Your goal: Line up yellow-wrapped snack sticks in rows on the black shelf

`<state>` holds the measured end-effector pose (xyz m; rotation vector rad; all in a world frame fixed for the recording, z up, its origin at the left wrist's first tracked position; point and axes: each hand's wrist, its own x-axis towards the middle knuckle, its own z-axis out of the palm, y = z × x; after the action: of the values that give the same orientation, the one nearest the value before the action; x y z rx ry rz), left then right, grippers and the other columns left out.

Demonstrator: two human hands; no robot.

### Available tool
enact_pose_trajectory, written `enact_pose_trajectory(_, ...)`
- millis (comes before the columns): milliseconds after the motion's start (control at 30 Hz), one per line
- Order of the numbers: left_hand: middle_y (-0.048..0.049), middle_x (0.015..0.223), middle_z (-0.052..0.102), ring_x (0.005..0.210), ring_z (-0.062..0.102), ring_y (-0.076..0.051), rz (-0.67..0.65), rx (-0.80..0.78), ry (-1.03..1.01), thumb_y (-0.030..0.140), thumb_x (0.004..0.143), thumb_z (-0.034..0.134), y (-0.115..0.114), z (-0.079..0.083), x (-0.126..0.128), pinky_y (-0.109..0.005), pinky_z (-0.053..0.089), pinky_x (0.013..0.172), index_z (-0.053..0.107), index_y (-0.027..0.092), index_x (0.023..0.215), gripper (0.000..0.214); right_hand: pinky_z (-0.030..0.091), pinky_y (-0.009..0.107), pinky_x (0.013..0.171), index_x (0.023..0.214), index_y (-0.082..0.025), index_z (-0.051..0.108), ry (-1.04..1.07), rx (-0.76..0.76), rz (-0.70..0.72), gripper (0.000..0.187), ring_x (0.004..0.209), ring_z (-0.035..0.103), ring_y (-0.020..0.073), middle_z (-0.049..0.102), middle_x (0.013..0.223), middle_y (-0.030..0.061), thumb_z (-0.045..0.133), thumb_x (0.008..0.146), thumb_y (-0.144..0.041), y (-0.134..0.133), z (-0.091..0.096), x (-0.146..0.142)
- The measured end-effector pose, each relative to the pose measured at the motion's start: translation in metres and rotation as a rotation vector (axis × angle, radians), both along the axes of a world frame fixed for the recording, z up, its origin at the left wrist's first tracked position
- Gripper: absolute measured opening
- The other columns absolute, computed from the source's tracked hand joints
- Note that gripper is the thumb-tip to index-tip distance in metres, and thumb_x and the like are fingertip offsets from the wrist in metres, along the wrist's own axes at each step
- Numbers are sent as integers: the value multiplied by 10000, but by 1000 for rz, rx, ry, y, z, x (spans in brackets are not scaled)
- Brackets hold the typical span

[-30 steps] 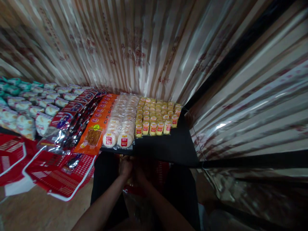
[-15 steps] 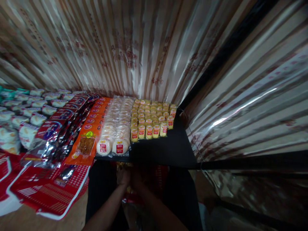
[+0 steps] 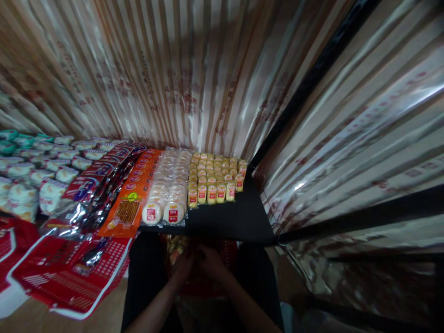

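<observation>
My left hand (image 3: pixel 183 264) and my right hand (image 3: pixel 210 262) are low between my knees, side by side, over a red basket (image 3: pixel 229 252) in deep shadow. Small wrapped packs (image 3: pixel 176 245) with a yellowish look lie in that basket, beside my left hand. The fingers of both hands are dark and blurred, so whatever they hold is hidden. Above them, on the black shelf (image 3: pixel 232 224), stand rows of small yellow wrapped cakes (image 3: pixel 211 193). To their left are two rows of round white wrapped cakes (image 3: pixel 173 212).
An orange packet (image 3: pixel 126 210) of brown sticks and dark red packets (image 3: pixel 83 187) lie left of the cakes. White bread packs (image 3: pixel 52 194) fill the far left. A red basket with white handles (image 3: pixel 69 273) sits at lower left. Wrinkled sheeting (image 3: pixel 208 69) hangs behind, beside a black post (image 3: pixel 312 88).
My right hand has moved a little right, away from my left, so more of it shows. The view has shifted slightly; shelf and goods look the same.
</observation>
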<state>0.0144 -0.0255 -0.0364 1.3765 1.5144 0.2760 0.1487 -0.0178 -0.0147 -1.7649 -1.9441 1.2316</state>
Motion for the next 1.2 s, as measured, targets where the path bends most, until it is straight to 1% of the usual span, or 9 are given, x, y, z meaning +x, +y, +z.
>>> enact_pose_trajectory(167, -82, 1138, 636, 1062, 564, -201, 150, -40, -279, 242, 769, 426, -7, 9, -1, -318, 410, 937, 616, 175, 1067, 360, 445, 243, 725, 861, -188, 647, 77, 75, 16, 158, 809, 629, 166, 697, 866, 44, 527, 777, -247, 1, 37, 18)
enact_pose_trajectory(267, -82, 1137, 634, 1064, 561, -209, 133, -5, -422, 242, 717, 507, -13, 19, -5, -308, 425, 919, 596, 164, 1087, 389, 442, 258, 712, 857, -184, 640, 84, 117, 28, 157, 773, 614, 163, 687, 834, 33, 541, 769, -269, 2, 59, 22)
enact_pose_trajectory(367, -83, 1099, 648, 1026, 576, -220, 134, 45, -469, 263, 691, 557, -13, 38, -7, -313, 435, 903, 594, 159, 1086, 409, 453, 270, 710, 879, -186, 630, 198, 126, 1, 177, 766, 614, 160, 686, 831, 27, 535, 769, -287, 5, 72, 23)
enact_pose_trajectory(533, -87, 1050, 666, 1003, 593, -210, 262, 135, -598, 353, 688, 605, 0, 76, 0, -290, 440, 890, 620, 160, 992, 361, 494, 282, 688, 1001, -176, 568, 539, 35, -183, 321, 742, 632, 155, 675, 839, 33, 586, 722, -335, 16, 74, 20)
enact_pose_trajectory(667, -93, 1036, 673, 964, 612, -207, 340, 126, -717, 374, 653, 638, 10, 95, 8, -276, 458, 842, 618, 141, 996, 415, 500, 277, 682, 1075, -195, 535, 649, 1, -226, 419, 733, 636, 146, 672, 836, 24, 620, 684, -317, 18, 74, 17)
enact_pose_trajectory(767, -92, 1007, 680, 892, 628, -200, 405, 159, -735, 345, 635, 652, 13, 97, 13, -272, 476, 772, 607, 139, 1002, 424, 499, 275, 673, 1108, -201, 521, 640, -6, -271, 449, 735, 632, 142, 659, 895, 34, 605, 691, -345, 16, 75, 18)
enact_pose_trajectory(900, -76, 866, 688, 760, 628, -169, 509, 204, -743, 362, 619, 655, 18, 91, 19, -254, 475, 676, 581, 138, 968, 421, 498, 282, 668, 1088, -179, 526, 611, 27, -391, 465, 710, 615, 135, 637, 922, 51, 610, 675, -376, 16, 71, 23)
enact_pose_trajectory(1067, -69, 802, 676, 704, 623, -161, 535, 93, -830, 388, 536, 713, 23, 98, 23, -257, 465, 650, 564, 137, 938, 496, 489, 265, 627, 1033, -166, 535, 604, 111, -449, 414, 657, 591, 126, 631, 839, 38, 593, 668, -355, 24, 69, 26)
enact_pose_trajectory(1200, -39, 749, 670, 651, 604, -139, 560, 7, -858, 354, 529, 715, 27, 107, 23, -241, 450, 633, 586, 129, 953, 497, 491, 249, 595, 1070, -191, 555, 533, 180, -438, 387, 628, 574, 106, 620, 953, 52, 545, 705, -317, 27, 74, 25)
